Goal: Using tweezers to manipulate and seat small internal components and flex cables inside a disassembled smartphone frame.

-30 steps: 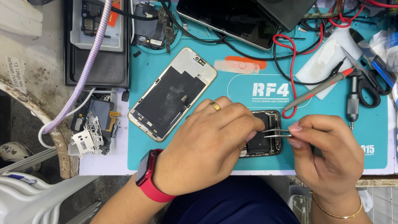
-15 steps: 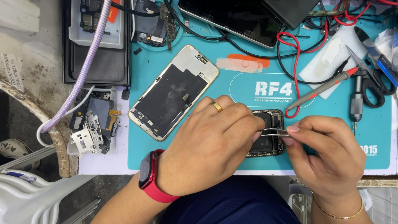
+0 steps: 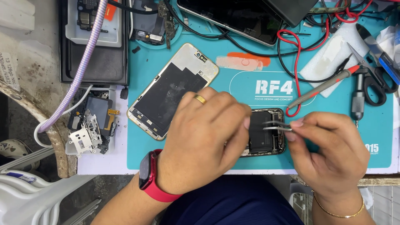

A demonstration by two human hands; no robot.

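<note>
1. Here, the left hand lies closed over the opened phone on the teal mat.
2. The right hand pinches tweezers shut above the phone's dark inside.
3. A slip could scratch the parts inside.

Both forearms come in from the near edge and converge toward the middle. The left hand lies palm down with knuckles raised and fingers curled toward the right (a gold ring on one finger, a red watch band at the wrist). Just right of it the right hand, a thin bracelet on its wrist, is turned back-up with thumb and forefinger pinched together, their tips pointing left toward the left hand's fingertips, the two hands close together but not touching.
</note>
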